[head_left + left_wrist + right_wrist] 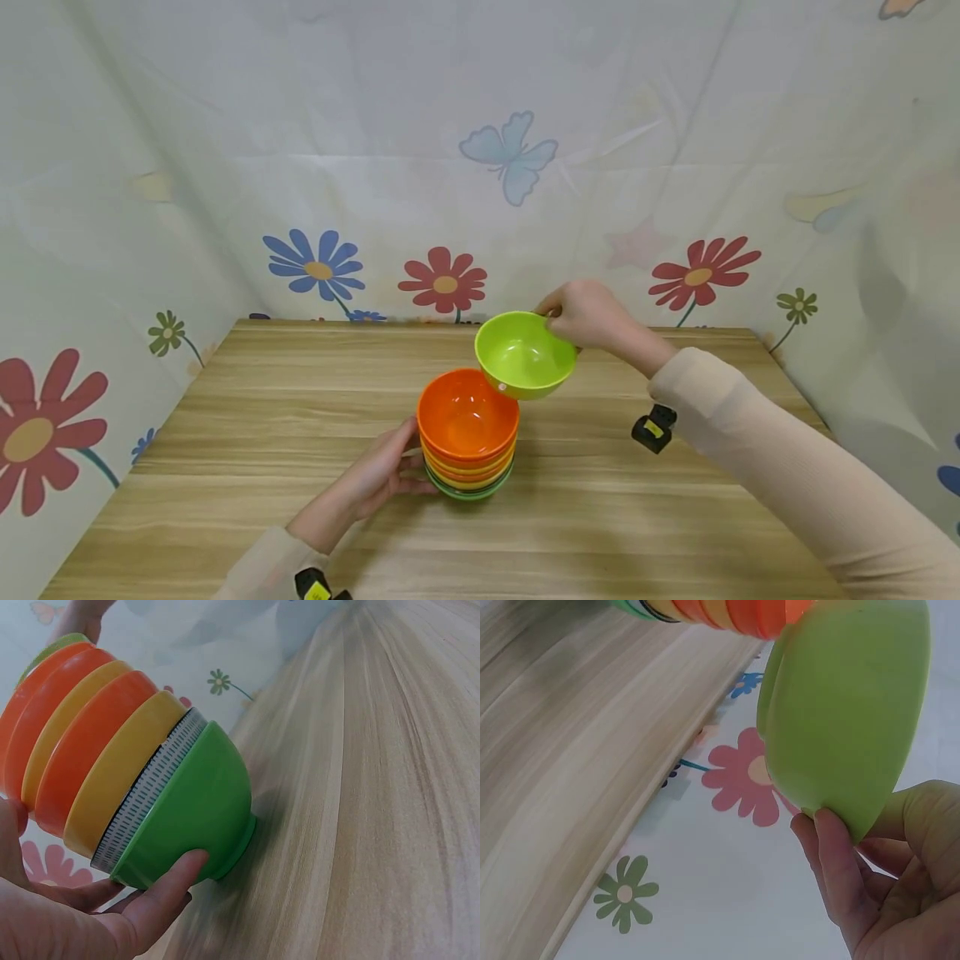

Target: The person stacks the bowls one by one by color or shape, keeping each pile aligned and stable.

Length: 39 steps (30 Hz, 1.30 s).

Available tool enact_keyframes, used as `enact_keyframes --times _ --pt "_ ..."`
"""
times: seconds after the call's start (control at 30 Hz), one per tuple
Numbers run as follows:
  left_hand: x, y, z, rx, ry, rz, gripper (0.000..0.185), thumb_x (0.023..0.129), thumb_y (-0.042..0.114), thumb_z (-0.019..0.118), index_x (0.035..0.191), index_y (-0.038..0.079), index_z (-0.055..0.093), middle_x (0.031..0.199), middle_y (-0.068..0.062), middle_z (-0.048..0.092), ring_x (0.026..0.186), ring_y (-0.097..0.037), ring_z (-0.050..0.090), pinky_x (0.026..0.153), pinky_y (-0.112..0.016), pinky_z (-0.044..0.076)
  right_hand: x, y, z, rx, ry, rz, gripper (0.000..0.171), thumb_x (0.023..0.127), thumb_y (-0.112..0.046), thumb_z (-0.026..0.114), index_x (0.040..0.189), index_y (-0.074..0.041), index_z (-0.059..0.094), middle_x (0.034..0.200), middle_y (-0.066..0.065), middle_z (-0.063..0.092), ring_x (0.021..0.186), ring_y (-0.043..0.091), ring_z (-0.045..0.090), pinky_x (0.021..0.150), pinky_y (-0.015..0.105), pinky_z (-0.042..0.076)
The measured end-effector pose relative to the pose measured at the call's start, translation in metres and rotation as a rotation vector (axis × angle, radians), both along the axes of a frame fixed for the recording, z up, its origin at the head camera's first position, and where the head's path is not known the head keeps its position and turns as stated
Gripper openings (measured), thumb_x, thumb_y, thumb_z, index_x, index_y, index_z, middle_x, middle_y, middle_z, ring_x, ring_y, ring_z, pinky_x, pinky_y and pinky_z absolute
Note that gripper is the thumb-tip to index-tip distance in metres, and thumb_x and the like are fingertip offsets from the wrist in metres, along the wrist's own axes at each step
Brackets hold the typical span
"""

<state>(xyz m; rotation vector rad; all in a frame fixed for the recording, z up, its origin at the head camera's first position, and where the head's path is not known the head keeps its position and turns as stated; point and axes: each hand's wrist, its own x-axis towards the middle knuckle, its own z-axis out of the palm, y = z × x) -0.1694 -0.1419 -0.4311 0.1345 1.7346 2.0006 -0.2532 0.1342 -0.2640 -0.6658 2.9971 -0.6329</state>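
A stack of nested bowls stands on the table, with an orange bowl (467,417) on top. Below it the left wrist view shows more orange and yellow bowls, a white patterned bowl (154,796) and a green bowl (201,801) at the base. My left hand (386,471) rests against the left side of the stack, its fingers spread and touching the green bowl. Above the stack's right side, my right hand (588,317) pinches the rim of a lime-green bowl (525,354), which is tilted. Whether the lime bowl touches the orange rim I cannot tell.
The wood-grain table (300,417) ends at a back edge close behind the right hand. A pale cloth backdrop (375,192) printed with flowers and a butterfly hangs behind and along both sides.
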Motion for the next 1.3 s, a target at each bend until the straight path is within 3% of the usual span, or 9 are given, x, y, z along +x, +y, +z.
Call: enact_keyframes --times 0.2,0.67,0.9,1.3 --pt "0.000 0.001 0.001 -0.001 -0.004 0.007 0.074 0.092 0.058 0.038 0.135 -0.003 0.037 0.130 -0.021 0.044 0.105 -0.025 0.057 0.083 -0.051 0.051 0.004 -0.008 -0.003 -0.021 -0.015 0.008 0.027 0.082 -0.002 0.053 0.103 -0.002 0.070 0.093 0.015 0.068 0.052 0.013 0.057 0.047 0.022 0.051" --pt "-0.001 0.001 -0.001 0.002 -0.010 0.022 0.074 0.091 0.058 0.039 0.133 -0.003 0.039 0.129 -0.019 0.047 0.104 -0.024 0.058 0.081 -0.049 0.052 0.015 -0.030 -0.002 -0.069 -0.031 0.075 0.027 0.082 -0.003 0.054 0.104 -0.003 0.070 0.091 0.012 0.069 0.046 0.011 0.054 0.045 0.022 0.049" --pt "-0.001 0.002 -0.002 0.004 -0.009 0.027 0.073 0.091 0.057 0.039 0.132 -0.003 0.040 0.130 -0.019 0.046 0.104 -0.025 0.058 0.080 -0.048 0.052 0.020 -0.040 -0.007 -0.117 -0.118 0.099 0.027 0.084 -0.003 0.054 0.107 -0.003 0.069 0.093 0.012 0.069 0.045 0.012 0.055 0.045 0.023 0.050" --pt "-0.001 0.002 -0.001 -0.007 -0.014 0.027 0.077 0.089 0.060 0.039 0.135 -0.002 0.037 0.134 -0.021 0.042 0.110 -0.026 0.055 0.080 -0.048 0.053 0.022 -0.050 -0.020 -0.102 -0.117 0.139 0.025 0.084 -0.002 0.054 0.103 -0.005 0.071 0.089 0.010 0.069 0.045 0.010 0.055 0.045 0.021 0.049"
